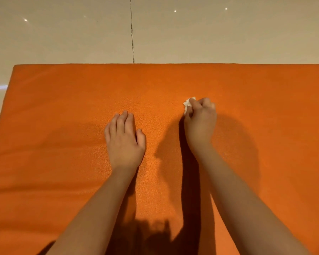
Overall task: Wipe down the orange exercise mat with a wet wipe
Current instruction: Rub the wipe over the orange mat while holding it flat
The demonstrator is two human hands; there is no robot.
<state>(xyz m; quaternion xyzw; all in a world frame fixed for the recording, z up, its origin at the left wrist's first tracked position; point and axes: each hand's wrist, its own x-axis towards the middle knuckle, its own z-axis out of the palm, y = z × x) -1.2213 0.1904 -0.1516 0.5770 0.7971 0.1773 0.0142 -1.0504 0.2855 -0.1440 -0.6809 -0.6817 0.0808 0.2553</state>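
A: What takes up the most room?

B: The orange exercise mat (53, 126). It lies flat on a glossy pale tiled floor (63, 34) and fills the lower part of the view. One dark grout line (132, 34) runs away from its far edge.

A: Which way does the mat run?

B: Its far edge goes straight across from left to right, and its left edge slants down out of the view. The right end and the near edge are cut off, so I cannot tell which side is the long one.

A: How does its surface look?

B: It has a fine pebbled grain, soft creases toward the left, and dark shadows under both arms.

A: And the arms?

B: Both are bare and reach forward from the bottom. The left forearm (99, 208) angles up from lower left and the right forearm (247, 199) from lower right, so they converge toward the mat's middle.

A: What about the left hand (124, 138)?

B: It rests palm down on the mat. Its fingers are straight, close together and pointing away, with the thumb lying alongside. It holds nothing.

A: The right hand (199, 122)?

B: It is a little farther forward, knuckles up, with its fingers curled into a fist around the wet wipe (187, 104) and pressing it onto the mat.

A: How does the wipe look?

B: It is small, white and crumpled. Only a bit of it pokes out at the left of the fingertips, and the rest is hidden in the fist.
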